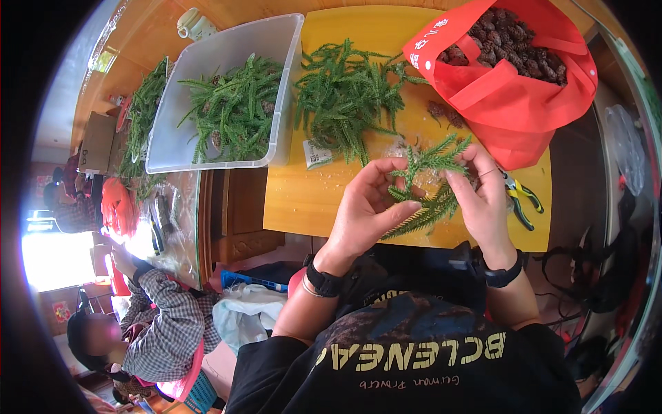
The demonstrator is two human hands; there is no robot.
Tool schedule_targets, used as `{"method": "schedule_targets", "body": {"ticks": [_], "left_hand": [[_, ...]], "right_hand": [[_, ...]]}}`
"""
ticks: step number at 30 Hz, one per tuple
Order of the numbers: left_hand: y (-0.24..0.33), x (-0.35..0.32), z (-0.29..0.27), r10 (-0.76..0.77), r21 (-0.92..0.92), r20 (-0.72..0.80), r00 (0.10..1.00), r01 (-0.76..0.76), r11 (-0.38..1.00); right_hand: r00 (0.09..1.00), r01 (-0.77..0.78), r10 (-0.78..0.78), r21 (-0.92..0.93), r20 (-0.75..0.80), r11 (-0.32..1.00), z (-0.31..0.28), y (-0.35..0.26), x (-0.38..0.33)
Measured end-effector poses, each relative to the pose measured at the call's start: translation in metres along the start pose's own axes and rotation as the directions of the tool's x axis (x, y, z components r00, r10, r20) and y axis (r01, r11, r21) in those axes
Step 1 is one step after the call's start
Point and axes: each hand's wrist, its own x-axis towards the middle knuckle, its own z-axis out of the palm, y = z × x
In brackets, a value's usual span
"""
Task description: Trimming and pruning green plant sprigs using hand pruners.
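Both of my hands are over the near part of the yellow board, with a green artificial-looking pine sprig (436,160) between them. My left hand (372,207) is closed round its left side, thumb and fingers pressed on the stems. At the other side my right hand (480,196) pinches the sprig near its upper right tip. Fingers hide part of the stems. Beyond my hands lies a heap of similar green sprigs (345,96). A few loose pine cones (445,114) sit near a red bag (510,124). Beside my right hand are yellow-and-black pliers (523,200).
A translucent plastic bin (276,148) holding sprigs and cones stands left of the heap. More pine cones (507,45) fill the red bag. A small white packet (317,154) lies on the yellow board (303,207). At left, another person (165,317) in a checked top works at a table.
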Motion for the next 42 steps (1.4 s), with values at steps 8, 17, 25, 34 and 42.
{"method": "schedule_targets", "body": {"ticks": [8, 17, 25, 34, 42], "left_hand": [[-0.018, 0.004, -0.002, 0.112, -0.154, -0.067, 0.991, -0.121, 0.981], [-0.013, 0.002, 0.006, 0.174, -0.292, -0.095, 0.98, -0.194, 0.936], [-0.015, 0.002, 0.014, 0.318, -0.06, -0.018, 0.948, -0.319, 0.946], [-0.008, -0.002, 0.025, 0.386, 0.359, -0.081, 0.919, -0.334, 0.871], [-0.003, -0.001, 0.021, 0.45, 0.59, -0.06, 0.891, -0.332, 0.736]], "right_hand": [[0.996, -0.049, 0.067, 0.24, -0.067, 0.969, 0.005, 0.006, -0.005], [0.996, 0.001, 0.016, 0.186, -0.093, 0.982, 0.01, 0.001, -0.008], [0.993, -0.022, 0.055, 0.296, -0.102, 0.955, 0.014, 0.005, -0.01], [0.973, -0.211, 0.228, 0.509, 0.03, 0.834, 0.01, 0.025, -0.012], [0.963, 0.027, -0.007, 0.068, -0.271, 0.997, -0.004, 0.018, -0.016]]}}
